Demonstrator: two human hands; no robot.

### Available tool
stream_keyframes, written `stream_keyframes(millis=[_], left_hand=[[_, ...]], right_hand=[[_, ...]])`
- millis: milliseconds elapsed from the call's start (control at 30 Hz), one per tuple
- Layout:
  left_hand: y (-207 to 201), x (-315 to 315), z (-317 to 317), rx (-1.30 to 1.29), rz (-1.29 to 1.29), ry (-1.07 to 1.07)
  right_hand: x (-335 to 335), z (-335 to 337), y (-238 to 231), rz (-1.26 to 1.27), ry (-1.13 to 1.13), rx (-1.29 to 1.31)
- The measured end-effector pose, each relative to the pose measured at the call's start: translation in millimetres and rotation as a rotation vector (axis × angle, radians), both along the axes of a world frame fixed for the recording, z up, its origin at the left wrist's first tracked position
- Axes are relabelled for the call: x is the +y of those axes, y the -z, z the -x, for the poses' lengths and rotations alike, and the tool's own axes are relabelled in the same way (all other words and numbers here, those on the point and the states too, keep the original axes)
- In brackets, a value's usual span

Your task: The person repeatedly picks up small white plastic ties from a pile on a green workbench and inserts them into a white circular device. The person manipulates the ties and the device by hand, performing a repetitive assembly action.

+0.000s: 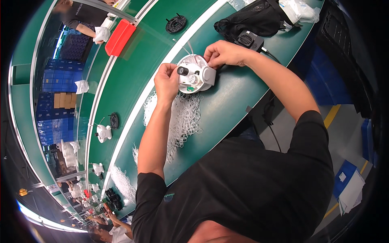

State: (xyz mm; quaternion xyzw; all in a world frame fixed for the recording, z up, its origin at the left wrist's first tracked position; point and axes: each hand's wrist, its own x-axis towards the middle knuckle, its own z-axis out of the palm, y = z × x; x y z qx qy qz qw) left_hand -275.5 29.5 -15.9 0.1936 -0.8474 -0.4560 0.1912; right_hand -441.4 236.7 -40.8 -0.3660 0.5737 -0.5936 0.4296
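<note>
Item: white round device housing (197, 75), resting on the green workbench (227, 101), just above picture centre. A short dark cylinder (182, 71) stands out at its 9 o'clock; small green and metal parts show near its 6 o'clock.

Left hand (166, 82): at the housing's 9 o'clock, fingers curled together on its rim beside the dark cylinder, bracing it.

Right hand (223, 53): at the housing's 1 o'clock, fingertips pinched on the upper edge; whatever small piece sits between them is too small to tell. Thin white strands rise from the housing near 12 o'clock.

Step judged in hand: fitting or tying something at the top rim while the body is steadied. The next move would seem to call for a firm brace from the left and fine fingertip work from the right.

Nearby: heap of thin white ties (184, 117) at 6 o'clock of the housing, touching the left wrist; black mesh bag (253, 18) and small black box with grille (249, 39) at 1 o'clock; black disc (176, 23) at 11 o'clock on the conveyor; red tray (119, 37) at 10 o'clock.
</note>
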Motion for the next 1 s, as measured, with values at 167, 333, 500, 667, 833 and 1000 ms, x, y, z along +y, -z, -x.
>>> stream_keyframes(millis=[167,333,500,667,833,1000], left_hand=[[-5,12,5,-0.042,0.019,0.029],[-10,18,2,-0.092,0.098,0.011],[-14,21,2,-0.060,0.088,0.026],[-17,24,-3,-0.063,0.099,0.003],[-12,20,-4,-0.019,0.102,0.009],[-10,23,-5,-0.041,0.111,0.022]], right_hand=[[-7,-4,8,0.003,0.174,0.004],[-10,-4,-11,0.060,0.373,-0.117],[-10,-6,-13,0.056,0.487,-0.247],[20,-15,-13,-0.156,0.642,0.085],[33,-37,-28,-0.210,0.443,0.237],[17,-27,-27,-0.212,0.243,0.049]])
